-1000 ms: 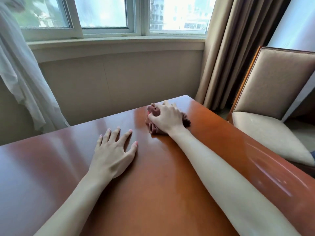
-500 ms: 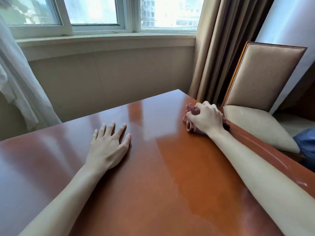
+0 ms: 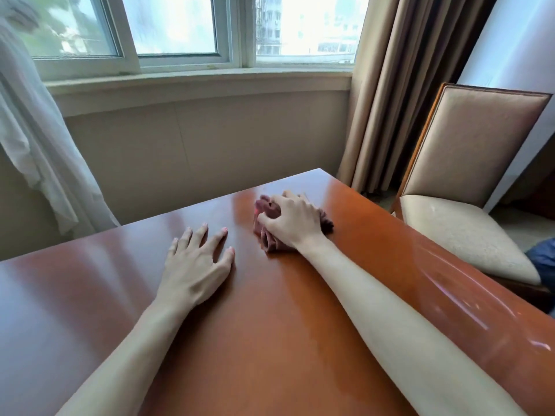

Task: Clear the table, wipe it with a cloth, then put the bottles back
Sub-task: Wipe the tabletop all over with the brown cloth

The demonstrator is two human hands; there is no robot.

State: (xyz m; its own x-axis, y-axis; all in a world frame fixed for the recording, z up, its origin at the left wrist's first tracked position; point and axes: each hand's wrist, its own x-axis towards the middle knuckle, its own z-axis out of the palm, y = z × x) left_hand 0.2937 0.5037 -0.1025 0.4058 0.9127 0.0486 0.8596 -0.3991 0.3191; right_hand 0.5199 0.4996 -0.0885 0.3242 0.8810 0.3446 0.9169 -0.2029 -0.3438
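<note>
A glossy reddish-brown wooden table [image 3: 270, 340] fills the lower part of the head view. My right hand [image 3: 292, 222] grips a bunched dark red cloth [image 3: 268, 240] and presses it on the tabletop near the far right corner. Most of the cloth is hidden under the hand. My left hand [image 3: 196, 267] lies flat on the table with its fingers spread, a little to the left of the cloth and not touching it. No bottles are in view.
A beige upholstered chair [image 3: 468, 181] with a wooden frame stands close to the table's right edge. Brown curtains [image 3: 396, 91] hang behind it. A white sheer curtain [image 3: 33, 145] hangs at the left under the window [image 3: 180, 28]. The wall is just beyond the table's far edge.
My right hand slid the cloth right toward the table's right edge, then back left to beside my left hand. The left hand stayed flat on the table.
</note>
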